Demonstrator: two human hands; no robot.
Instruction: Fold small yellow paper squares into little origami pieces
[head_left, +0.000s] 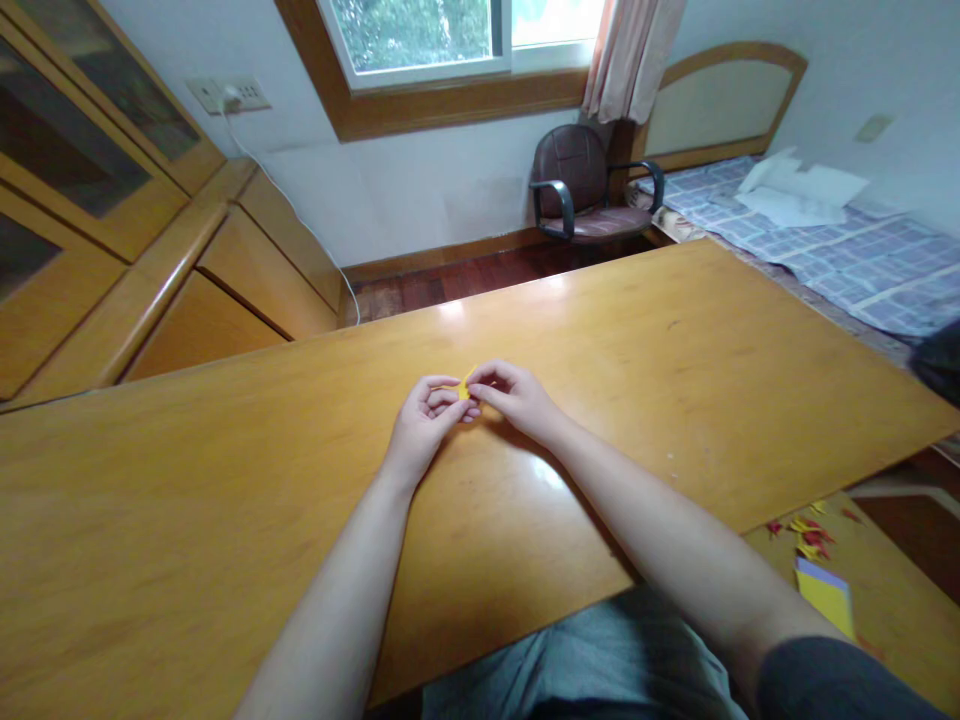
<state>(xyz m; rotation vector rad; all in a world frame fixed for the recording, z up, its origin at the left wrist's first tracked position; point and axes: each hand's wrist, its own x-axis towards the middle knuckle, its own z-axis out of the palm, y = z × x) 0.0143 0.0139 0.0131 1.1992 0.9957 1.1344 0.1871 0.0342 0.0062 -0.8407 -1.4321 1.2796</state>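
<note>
A small piece of yellow origami paper point(464, 388), folded narrow with a thin point sticking up, is held between my two hands above the table. My left hand point(429, 418) pinches it from the left, thumb in front and fingers curled behind. From the right, my right hand point(517, 398) grips its edge between thumb and fingertips. The fingers cover much of the paper, so its full shape cannot be made out. Both hands are close together over the middle of the wooden table point(225, 500).
On a lower surface at the right lie several small red and yellow folded paper figures point(814, 538) and a stack of yellow and purple paper sheets point(825, 597). Beyond the table stand an armchair point(574, 185), a bed point(847, 255) and a wooden cabinet point(247, 270).
</note>
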